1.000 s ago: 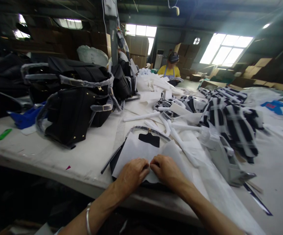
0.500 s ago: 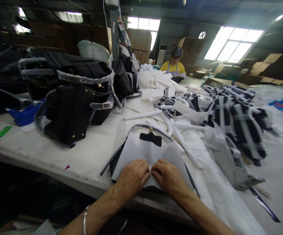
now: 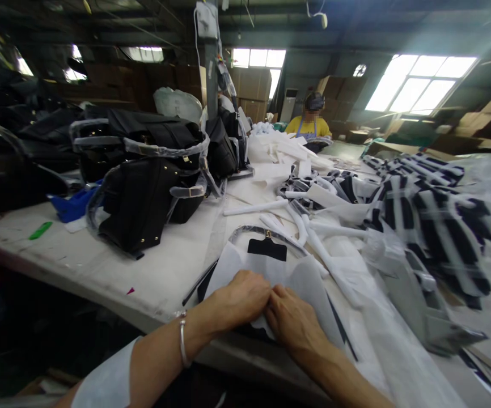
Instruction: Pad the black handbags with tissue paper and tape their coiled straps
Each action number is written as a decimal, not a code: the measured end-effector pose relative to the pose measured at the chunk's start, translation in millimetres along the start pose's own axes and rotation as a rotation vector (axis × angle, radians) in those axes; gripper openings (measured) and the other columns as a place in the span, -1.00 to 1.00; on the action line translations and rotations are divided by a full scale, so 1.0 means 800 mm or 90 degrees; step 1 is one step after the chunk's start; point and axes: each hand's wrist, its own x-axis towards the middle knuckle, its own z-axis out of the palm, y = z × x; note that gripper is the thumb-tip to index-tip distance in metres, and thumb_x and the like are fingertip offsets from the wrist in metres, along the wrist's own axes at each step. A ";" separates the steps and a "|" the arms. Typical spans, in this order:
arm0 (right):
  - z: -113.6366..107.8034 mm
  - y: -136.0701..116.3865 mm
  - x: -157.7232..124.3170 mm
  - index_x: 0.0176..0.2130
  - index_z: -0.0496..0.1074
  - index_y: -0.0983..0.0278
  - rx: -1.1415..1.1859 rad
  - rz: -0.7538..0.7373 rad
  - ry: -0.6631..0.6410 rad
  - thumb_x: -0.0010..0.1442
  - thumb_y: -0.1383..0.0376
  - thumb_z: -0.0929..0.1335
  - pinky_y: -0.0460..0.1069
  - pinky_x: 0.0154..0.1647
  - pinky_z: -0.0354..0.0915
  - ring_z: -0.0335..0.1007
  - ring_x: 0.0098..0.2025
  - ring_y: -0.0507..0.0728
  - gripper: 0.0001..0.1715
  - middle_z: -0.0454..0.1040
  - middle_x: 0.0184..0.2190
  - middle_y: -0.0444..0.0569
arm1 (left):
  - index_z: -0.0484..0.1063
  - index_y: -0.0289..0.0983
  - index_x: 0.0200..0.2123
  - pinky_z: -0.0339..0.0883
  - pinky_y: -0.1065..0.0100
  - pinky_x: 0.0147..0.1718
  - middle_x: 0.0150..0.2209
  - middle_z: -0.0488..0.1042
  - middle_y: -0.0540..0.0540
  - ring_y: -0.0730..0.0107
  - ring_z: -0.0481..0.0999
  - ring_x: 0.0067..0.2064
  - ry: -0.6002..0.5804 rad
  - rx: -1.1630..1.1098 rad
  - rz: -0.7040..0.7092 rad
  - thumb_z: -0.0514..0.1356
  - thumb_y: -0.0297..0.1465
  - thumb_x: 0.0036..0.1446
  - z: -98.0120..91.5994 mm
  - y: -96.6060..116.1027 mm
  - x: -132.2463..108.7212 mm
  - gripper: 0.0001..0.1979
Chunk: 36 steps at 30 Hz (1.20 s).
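A black handbag point(image 3: 267, 249) lies at the table's front edge, most of it beneath a white sheet point(image 3: 225, 273). Its arched handle point(image 3: 245, 229), wrapped in clear film, points away from me, with a gold-coloured fitting at the black tab. My left hand point(image 3: 245, 296) is closed over the middle of the sheet, fingers curled under. Pressed against it, my right hand point(image 3: 294, 317) is closed too. Whatever their fingertips pinch between them is hidden.
Black handbags point(image 3: 137, 198) are piled at the left by a blue item point(image 3: 73, 205) and a green tool point(image 3: 40, 230). To the right sit a tape dispenser point(image 3: 432, 306), white strips point(image 3: 334, 266) and striped wrapped straps point(image 3: 428, 226). A person in yellow point(image 3: 309, 126) works behind.
My hands have come together and curled more tightly, the left wrist rising and turning over. The whole view has shifted, so the table things appear slightly lower and mostly farther right.
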 end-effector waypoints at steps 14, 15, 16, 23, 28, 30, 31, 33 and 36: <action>-0.005 0.018 0.044 -0.21 0.48 0.26 -0.107 0.017 0.135 0.34 0.32 0.24 0.12 -0.03 0.24 0.40 -0.09 0.24 -0.78 0.52 -0.20 0.09 | 0.37 -0.25 -0.18 0.20 -0.02 0.14 -0.17 0.45 -0.12 0.15 0.42 -0.04 0.242 -0.018 -0.204 0.08 -0.46 0.27 0.035 -0.013 -0.007 -0.91; 0.004 0.022 0.040 -0.20 0.47 0.25 -0.105 0.016 0.169 0.34 0.27 0.26 0.14 0.03 0.22 0.39 -0.08 0.24 -0.80 0.51 -0.20 0.07 | 0.37 -0.26 -0.13 0.12 -0.06 0.20 -0.12 0.46 -0.14 0.14 0.41 0.00 0.249 -0.011 -0.219 0.07 -0.45 0.28 0.036 -0.016 -0.006 -0.87; 0.011 0.026 0.038 -0.18 0.46 0.24 -0.102 0.018 0.189 0.34 0.23 0.28 0.17 0.10 0.18 0.38 -0.07 0.24 -0.80 0.51 -0.19 0.06 | 0.37 -0.27 -0.07 0.05 -0.09 0.24 -0.07 0.47 -0.16 0.13 0.40 0.06 0.244 -0.003 -0.229 0.06 -0.45 0.30 0.037 -0.020 -0.006 -0.83; 0.026 0.039 0.042 0.04 0.43 0.30 -0.080 0.036 0.184 0.38 0.04 0.23 0.30 0.31 -0.06 0.31 0.16 0.31 -0.53 0.49 0.05 0.13 | 0.38 -0.32 0.01 0.07 -0.10 0.22 0.03 0.48 -0.24 0.03 0.37 0.16 0.145 0.022 -0.171 0.09 -0.28 0.33 0.033 -0.042 0.000 -0.71; 0.026 0.042 0.041 0.13 0.40 0.28 -0.077 0.047 0.168 0.38 -0.01 0.21 0.32 0.31 -0.09 0.28 0.21 0.33 -0.45 0.44 0.13 0.16 | 0.45 -0.31 -0.18 0.19 0.03 0.11 -0.18 0.53 -0.18 0.15 0.51 -0.08 0.131 0.037 -0.154 0.06 -0.20 0.35 0.024 -0.055 0.009 -0.69; 0.020 0.042 0.040 0.07 0.44 0.25 -0.070 0.045 0.164 0.38 -0.01 0.21 0.31 0.29 -0.07 0.35 0.14 0.30 -0.50 0.49 0.05 0.14 | 0.46 -0.30 -0.19 0.23 0.10 0.04 -0.20 0.53 -0.17 0.17 0.51 -0.10 0.138 0.044 -0.152 0.06 -0.19 0.35 0.020 -0.059 0.014 -0.69; 0.017 0.041 0.040 0.02 0.46 0.25 -0.067 0.046 0.162 0.39 -0.01 0.20 0.29 0.26 -0.04 0.38 0.09 0.28 -0.51 0.52 0.00 0.13 | 0.45 -0.30 -0.19 0.24 0.12 0.01 -0.21 0.53 -0.17 0.17 0.51 -0.11 0.143 0.047 -0.150 0.06 -0.18 0.35 0.018 -0.060 0.015 -0.68; 0.008 0.041 0.041 -0.10 0.50 0.25 -0.066 0.055 0.159 0.40 -0.03 0.17 0.23 0.17 0.05 0.42 0.00 0.26 -0.49 0.55 -0.12 0.11 | 0.46 -0.30 -0.20 0.25 0.16 -0.04 -0.24 0.53 -0.17 0.18 0.51 -0.14 0.152 0.050 -0.145 0.05 -0.14 0.35 0.016 -0.062 0.018 -0.64; -0.001 0.041 0.045 -0.22 0.51 0.27 -0.070 0.077 0.148 0.39 -0.08 0.14 0.16 0.02 0.11 0.44 -0.07 0.25 -0.41 0.56 -0.23 0.10 | 0.46 -0.32 -0.25 0.26 0.17 -0.09 -0.28 0.54 -0.16 0.17 0.52 -0.18 0.169 0.053 -0.140 0.01 -0.03 0.34 0.017 -0.063 0.020 -0.53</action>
